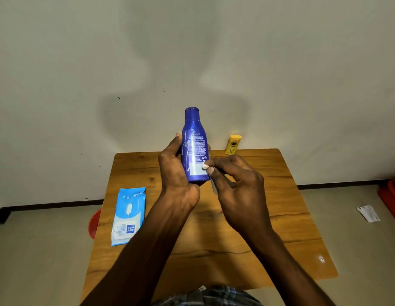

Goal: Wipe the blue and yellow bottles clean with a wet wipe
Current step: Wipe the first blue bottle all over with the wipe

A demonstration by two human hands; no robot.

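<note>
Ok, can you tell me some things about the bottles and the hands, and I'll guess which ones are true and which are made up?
1. The left hand holds the blue bottle up above the table. True.
2. The yellow bottle lies flat on its side. False: it stands upright at the far edge of the table.
3. The right hand pinches a small white wipe against the blue bottle. True.
4. The pack of wipes sits to the right of the hands. False: it lies on the left side of the table.
5. The blue bottle's cap points down at the table. False: the cap end points up and away.
</note>
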